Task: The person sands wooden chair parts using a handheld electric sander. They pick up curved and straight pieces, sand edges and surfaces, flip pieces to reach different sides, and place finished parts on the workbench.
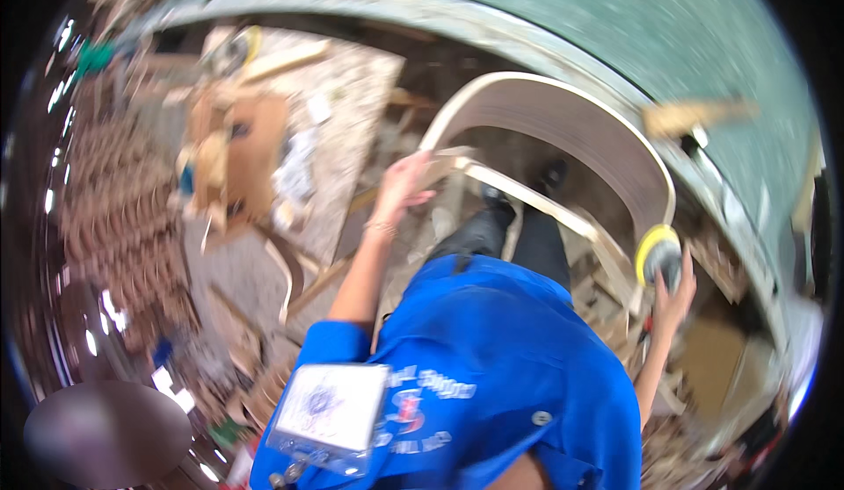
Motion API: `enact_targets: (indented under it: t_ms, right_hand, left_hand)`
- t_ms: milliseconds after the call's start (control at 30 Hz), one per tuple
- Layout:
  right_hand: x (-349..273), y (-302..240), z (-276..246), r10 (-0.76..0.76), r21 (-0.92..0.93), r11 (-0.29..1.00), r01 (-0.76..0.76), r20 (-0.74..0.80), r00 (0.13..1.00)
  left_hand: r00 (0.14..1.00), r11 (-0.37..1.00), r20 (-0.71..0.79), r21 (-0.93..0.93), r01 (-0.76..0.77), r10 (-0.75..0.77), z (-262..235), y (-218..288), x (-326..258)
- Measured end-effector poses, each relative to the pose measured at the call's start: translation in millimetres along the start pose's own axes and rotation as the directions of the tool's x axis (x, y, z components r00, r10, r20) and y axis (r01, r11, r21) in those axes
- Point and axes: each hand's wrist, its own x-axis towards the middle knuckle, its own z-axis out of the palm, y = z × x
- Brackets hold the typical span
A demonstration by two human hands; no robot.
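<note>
A pale bent-plywood frame (563,108), U-shaped with a straight bar (527,193) across its open side, stands in front of me against the edge of a green-topped workbench (571,7). My left hand (406,182) grips its left end, where the curve meets the bar; blur softens the fingers. In my right hand (675,295) is a round power sander (659,254) with a yellow pad and a dark body. The yellow pad faces left, at the right end of the frame, and I cannot tell whether it touches the wood.
On the bench edge lies a light wooden piece (694,119). To the left, a board (356,94) carries an open cardboard box (242,152) and a second yellow-rimmed tool (243,48). Stacked curved wooden parts (123,209) fill the far left. Wood offcuts (237,319) litter the floor.
</note>
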Motion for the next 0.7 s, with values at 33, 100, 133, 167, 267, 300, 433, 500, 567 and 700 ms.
enact_targets:
  t_ms: [33,100,133,167,267,300,433,500,567,700]
  right_hand:
    - [-12,-4,-7,0.079,-0.033,0.996,-0.078,0.048,0.996]
    - [-33,-19,-11,0.159,-0.009,0.987,-0.159,0.109,0.981]
    - [-42,-27,-16,0.169,0.009,0.985,-0.172,0.149,0.974]
    - [-47,-31,-20,0.192,-0.004,0.981,-0.196,0.204,0.96]
    - [-60,-23,-34,0.11,0.085,0.987,-0.135,0.249,0.962]
    - [-59,-26,-34,0.13,0.086,0.984,-0.156,0.256,0.958]
    - [-52,-33,-31,0.186,0.068,0.975,-0.21,0.256,0.949]
    - [-51,-34,-30,0.199,0.051,0.974,-0.219,0.262,0.944]
    - [-53,-30,-33,0.203,0.033,0.974,-0.223,0.295,0.933]
    - [-70,-10,-35,0.254,0.24,0.911,-0.335,0.313,0.915]
  left_hand:
    - [1.0,1.0,-0.001,-0.013,0.006,-0.006,-4,-3,3]
    - [0.999,0.998,0.028,0.053,0.029,-0.031,-12,-1,4]
    - [1.0,0.998,0.009,0.065,0.023,-0.024,-15,-2,4]
    - [1.0,0.998,-0.009,0.055,0.01,-0.009,-20,-8,5]
    - [0.999,0.997,0.049,0.068,-0.022,0.019,-14,-19,3]
    - [0.995,0.996,0.094,0.083,-0.039,0.031,-15,-17,5]
    - [0.984,0.996,0.176,0.084,-0.022,0.007,-23,-15,11]
    - [0.971,0.992,0.234,0.104,-0.073,0.047,-29,-14,16]
    - [0.958,0.99,0.285,0.126,-0.07,0.032,-32,-18,21]
    - [0.955,0.989,0.277,0.07,-0.129,0.105,-27,-20,21]
